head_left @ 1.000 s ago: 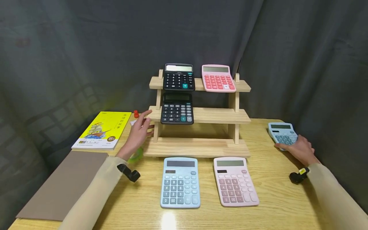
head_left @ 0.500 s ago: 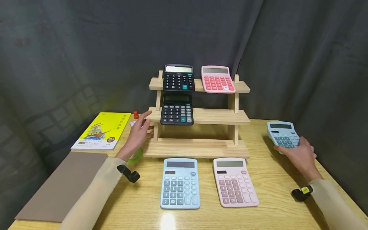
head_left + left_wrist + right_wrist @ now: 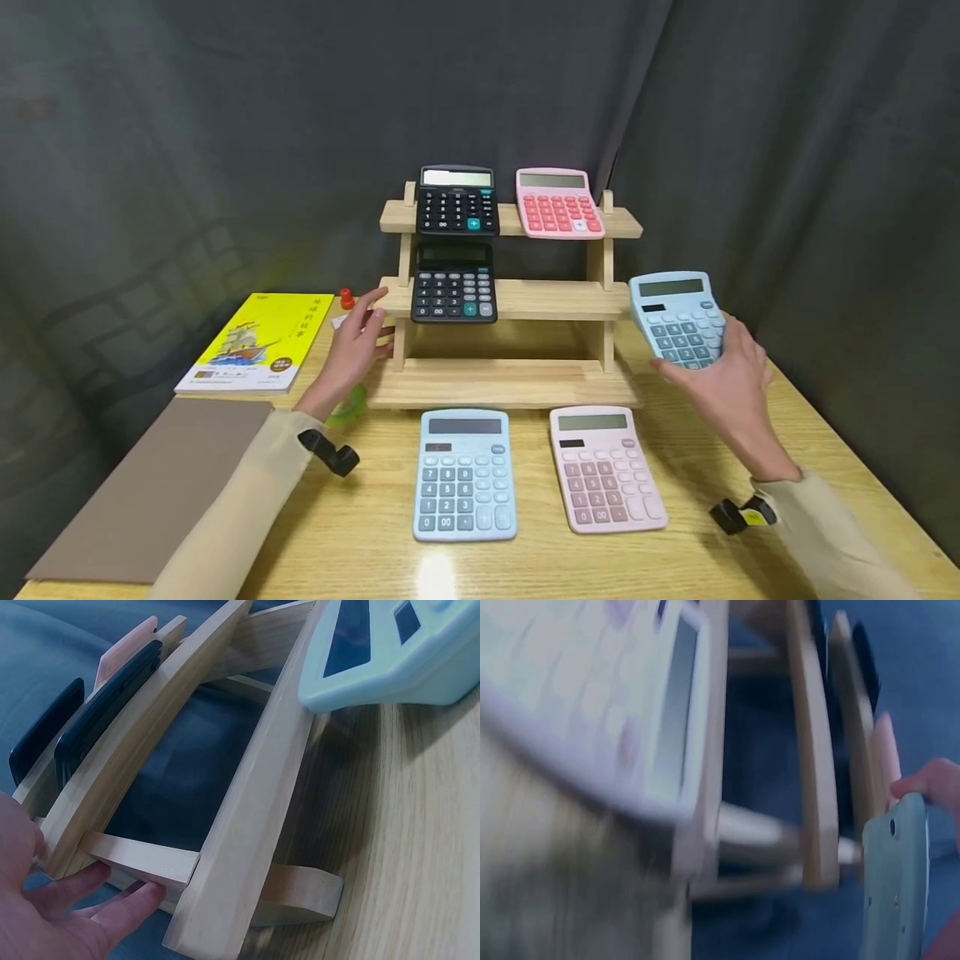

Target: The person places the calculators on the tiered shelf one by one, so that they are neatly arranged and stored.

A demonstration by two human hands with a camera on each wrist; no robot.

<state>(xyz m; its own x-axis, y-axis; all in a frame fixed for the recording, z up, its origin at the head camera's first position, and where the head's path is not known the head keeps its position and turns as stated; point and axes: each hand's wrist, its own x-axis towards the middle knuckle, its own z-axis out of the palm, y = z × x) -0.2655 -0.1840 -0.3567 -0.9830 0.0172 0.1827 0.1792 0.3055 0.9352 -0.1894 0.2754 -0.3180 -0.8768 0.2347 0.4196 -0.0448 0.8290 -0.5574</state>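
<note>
My right hand (image 3: 723, 392) grips a light blue calculator (image 3: 678, 317), thumb on its near edge and fingers along its right side. It is held above the table at the right end of the three-tier wooden rack (image 3: 502, 383); its back (image 3: 892, 877) shows in the right wrist view. At the rack's left end, my left hand (image 3: 352, 350) touches the side with extended fingers, which lie against a side post (image 3: 150, 859) in the left wrist view. Two black calculators (image 3: 457, 200) (image 3: 453, 283) and a pink calculator (image 3: 558, 204) stand on the upper two tiers.
Before the rack lie another light blue calculator (image 3: 465, 475) and a pale pink calculator (image 3: 606, 471). To the left are a yellow book (image 3: 258, 342), a brown board (image 3: 157, 492), a small red object (image 3: 347, 298) and a green tape roll (image 3: 348, 404). A dark curtain (image 3: 300, 125) hangs behind.
My right hand has lifted the light blue calculator from the table's right side and carried it left to the rack's right end. The left hand has stayed at the rack's left side.
</note>
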